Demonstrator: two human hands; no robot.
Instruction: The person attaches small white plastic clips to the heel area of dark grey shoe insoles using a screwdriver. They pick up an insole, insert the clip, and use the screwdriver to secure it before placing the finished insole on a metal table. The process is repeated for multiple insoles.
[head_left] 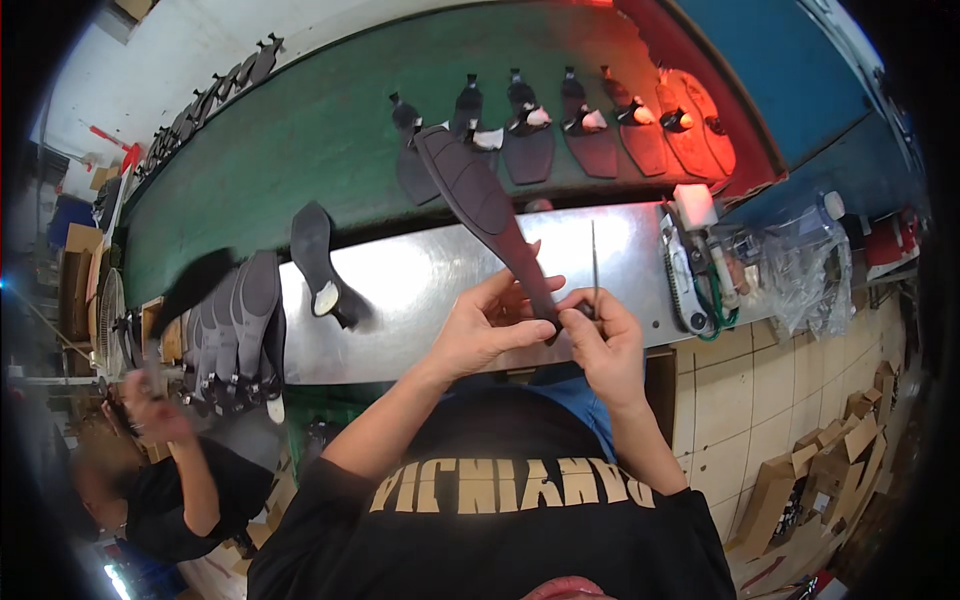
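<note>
black sole (485, 208) in pinched left fingers (526, 333), thin rod (594, 252) in closed right fingers (582, 328), bare steel worktop edge (350, 374) leftward

The belt (300, 130) behind the table (400, 300) bears soles (530, 162)

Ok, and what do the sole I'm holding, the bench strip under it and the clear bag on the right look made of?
The dark sole: probably rubber or foam, judging by its matte face and moulded grooves; which one is unclear.
The bench strip: bare metal, perhaps steel, with a brushed-looking sheen and bright reflections.
The clear bag: thin plastic film, see-through, crinkled and glossy.
</note>
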